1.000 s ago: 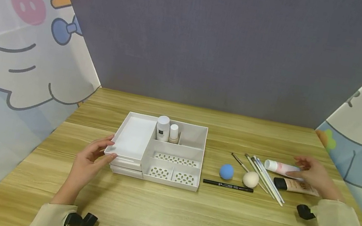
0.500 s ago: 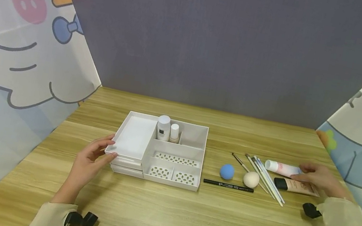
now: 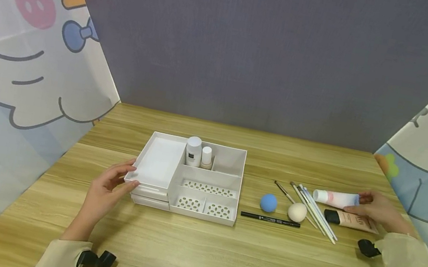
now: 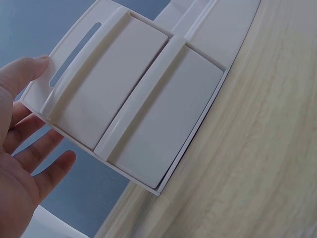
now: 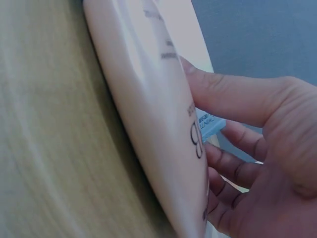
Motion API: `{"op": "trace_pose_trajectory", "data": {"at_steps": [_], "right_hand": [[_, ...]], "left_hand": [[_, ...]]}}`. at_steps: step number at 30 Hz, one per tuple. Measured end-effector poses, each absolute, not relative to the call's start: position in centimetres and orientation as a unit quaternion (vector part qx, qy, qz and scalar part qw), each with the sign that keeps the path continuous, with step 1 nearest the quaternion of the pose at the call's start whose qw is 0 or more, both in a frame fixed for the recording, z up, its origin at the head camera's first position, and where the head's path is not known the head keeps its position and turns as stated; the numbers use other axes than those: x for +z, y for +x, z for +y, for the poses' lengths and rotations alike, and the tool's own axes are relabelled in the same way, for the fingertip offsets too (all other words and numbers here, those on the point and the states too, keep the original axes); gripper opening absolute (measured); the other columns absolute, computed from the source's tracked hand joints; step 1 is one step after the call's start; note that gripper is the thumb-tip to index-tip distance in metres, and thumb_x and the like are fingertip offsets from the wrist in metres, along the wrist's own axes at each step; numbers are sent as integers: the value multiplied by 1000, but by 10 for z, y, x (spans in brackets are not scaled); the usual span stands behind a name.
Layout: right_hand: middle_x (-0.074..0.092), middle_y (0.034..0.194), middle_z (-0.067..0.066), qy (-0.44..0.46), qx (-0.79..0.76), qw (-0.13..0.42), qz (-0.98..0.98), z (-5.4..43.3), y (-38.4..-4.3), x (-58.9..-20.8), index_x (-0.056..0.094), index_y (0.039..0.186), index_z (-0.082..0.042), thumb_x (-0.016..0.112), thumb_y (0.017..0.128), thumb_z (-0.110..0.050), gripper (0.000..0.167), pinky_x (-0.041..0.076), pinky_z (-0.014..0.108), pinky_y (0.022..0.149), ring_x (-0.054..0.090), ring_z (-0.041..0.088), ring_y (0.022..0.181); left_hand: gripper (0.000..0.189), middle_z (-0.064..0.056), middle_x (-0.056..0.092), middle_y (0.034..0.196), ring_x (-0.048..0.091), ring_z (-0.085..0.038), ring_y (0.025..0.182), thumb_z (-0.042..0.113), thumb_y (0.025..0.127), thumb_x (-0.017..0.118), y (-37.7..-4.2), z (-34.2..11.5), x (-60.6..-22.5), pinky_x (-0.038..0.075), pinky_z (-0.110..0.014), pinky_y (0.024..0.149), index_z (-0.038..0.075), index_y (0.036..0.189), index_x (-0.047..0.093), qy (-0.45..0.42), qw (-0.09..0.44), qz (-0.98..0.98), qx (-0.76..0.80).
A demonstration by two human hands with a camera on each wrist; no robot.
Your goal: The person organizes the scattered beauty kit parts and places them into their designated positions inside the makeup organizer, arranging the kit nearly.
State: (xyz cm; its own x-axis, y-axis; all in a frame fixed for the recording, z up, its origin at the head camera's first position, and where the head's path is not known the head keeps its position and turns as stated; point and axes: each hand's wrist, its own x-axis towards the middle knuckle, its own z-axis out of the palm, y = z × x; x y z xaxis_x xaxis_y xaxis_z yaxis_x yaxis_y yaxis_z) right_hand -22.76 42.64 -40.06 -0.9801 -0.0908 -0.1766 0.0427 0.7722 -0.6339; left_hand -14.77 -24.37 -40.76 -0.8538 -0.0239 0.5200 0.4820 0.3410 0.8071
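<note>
In the head view my left hand (image 3: 106, 193) holds the front left corner of a white desktop organizer (image 3: 199, 214). Its thumb lies on the front, over two drawers (image 4: 111, 82), and the other fingers extend along the side. At the far right, my right hand (image 3: 382, 212) pinches the end of a white and pink squeeze tube (image 3: 335, 199) between thumb and fingers. Just in front of it lies a beige squeeze tube (image 3: 355, 221) with a black cap, which covers much of the white one in the right wrist view.
A white bottle (image 3: 193, 153) and a smaller white-capped bottle (image 3: 207, 157) stand in the organizer's back compartment. Several makeup brushes (image 3: 314, 211), a blue sponge ball (image 3: 268, 202), a cream sponge ball (image 3: 296, 212) and a black pen (image 3: 270, 219) lie on the wooden table (image 3: 192, 258).
My right hand has shifted right along the white and pink tube to its end, and the tube's right end has swung slightly toward the back. My left hand stays put on the organizer.
</note>
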Motion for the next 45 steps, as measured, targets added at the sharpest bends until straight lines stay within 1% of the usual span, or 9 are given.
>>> {"op": "trace_pose_trajectory", "data": {"at_steps": [2,5,8,14,18,28,34,40,45], "right_hand": [[51,105,30,-11,-356,96,929,426,-227,-401,35,121,22,77,88,-18,67,49,22,63,55,24,88],[47,87,9,-12,-398,95,912,424,-226,-402,35,112,14,74,89,-10,51,44,23,59,45,9,73],[36,77,-4,-16,-434,96,896,425,-227,-404,33,106,5,70,91,-4,41,40,23,54,38,5,63],[31,67,-7,-55,-491,80,866,433,-226,-409,35,99,5,62,93,7,28,41,28,41,39,8,50],[34,64,-10,-69,-505,59,858,435,-226,-410,40,93,3,60,93,9,21,41,28,40,41,8,48],[35,71,-10,-55,-473,31,879,429,-225,-401,36,102,3,58,96,7,23,34,24,50,36,4,60],[45,74,-5,-46,-447,2,893,423,-227,-391,37,111,12,60,96,4,29,49,17,57,45,2,67],[54,80,-2,-47,-464,-25,884,411,-228,-381,33,120,17,60,95,7,37,57,23,59,58,2,69],[55,94,17,-52,-463,-41,884,400,-228,-375,32,127,16,58,98,3,41,61,31,60,68,11,68]], "left_hand": [[32,-21,60,131,58,0,114,-16,82,71,-148,-244,-408,49,-13,89,-8,112,66,-146,228,-787,-555],[32,-22,59,131,58,-1,114,-17,82,71,-148,-244,-408,49,-13,90,-9,112,66,-149,227,-786,-555],[32,-22,59,132,58,-1,114,-17,82,71,-148,-244,-408,49,-13,90,-9,112,66,-150,227,-786,-555],[32,-21,59,131,59,-1,113,-17,82,71,-148,-244,-408,49,-13,90,-9,111,66,-148,229,-785,-557],[31,-21,60,131,59,-1,113,-17,81,71,-147,-244,-408,49,-13,90,-9,111,66,-147,228,-784,-558],[31,-22,59,132,58,-1,114,-16,82,71,-147,-244,-408,49,-13,90,-9,112,65,-146,226,-784,-560],[31,-24,59,132,59,0,113,-17,82,71,-147,-244,-408,49,-13,90,-9,111,66,-145,228,-784,-558],[32,-23,58,132,59,0,113,-17,82,71,-147,-244,-408,49,-13,90,-9,112,65,-146,228,-784,-558],[32,-23,59,132,58,-1,113,-17,82,71,-147,-244,-408,49,-13,90,-9,112,66,-145,227,-784,-558]]}}
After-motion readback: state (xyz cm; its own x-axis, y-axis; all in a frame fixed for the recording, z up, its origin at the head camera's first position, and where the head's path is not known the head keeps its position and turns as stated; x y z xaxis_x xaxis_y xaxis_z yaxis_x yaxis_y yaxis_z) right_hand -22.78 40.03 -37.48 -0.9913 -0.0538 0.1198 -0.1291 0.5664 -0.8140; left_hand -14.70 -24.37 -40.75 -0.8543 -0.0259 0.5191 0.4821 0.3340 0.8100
